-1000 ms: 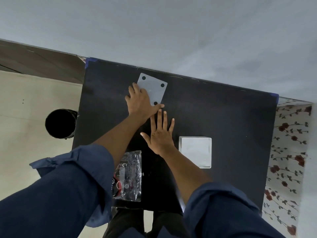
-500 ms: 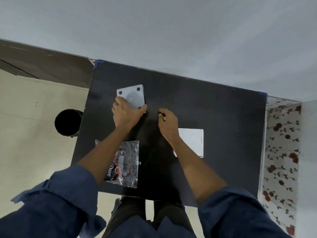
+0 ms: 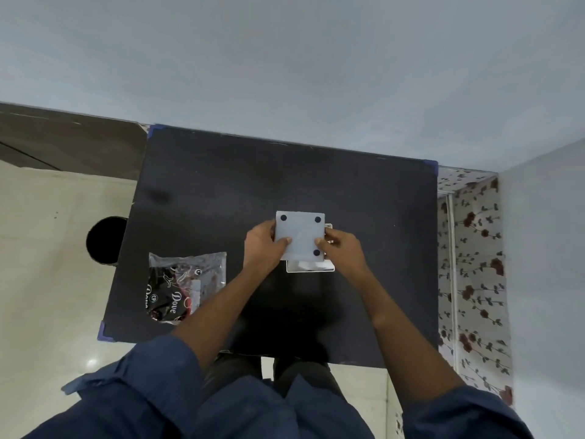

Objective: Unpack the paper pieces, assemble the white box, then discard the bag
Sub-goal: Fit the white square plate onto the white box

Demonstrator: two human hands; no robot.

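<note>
Both hands hold a white square paper piece (image 3: 300,229) with black dots at its corners, over the middle of the black table (image 3: 221,191). My left hand (image 3: 262,245) grips its left edge, thumb on top. My right hand (image 3: 340,245) grips its right edge. Directly beneath the piece sits the white box part (image 3: 310,266); only its near edge shows. A clear plastic bag (image 3: 186,283) with dark printed contents lies at the table's near left.
A round black bin (image 3: 103,240) stands on the pale floor left of the table. A grey wall runs behind the table. A floral-patterned surface (image 3: 471,264) borders the table's right side. My legs are under the near edge.
The dotted piece has come from the far left of the table to above the white box part. My right hand has joined my left in gripping it.
</note>
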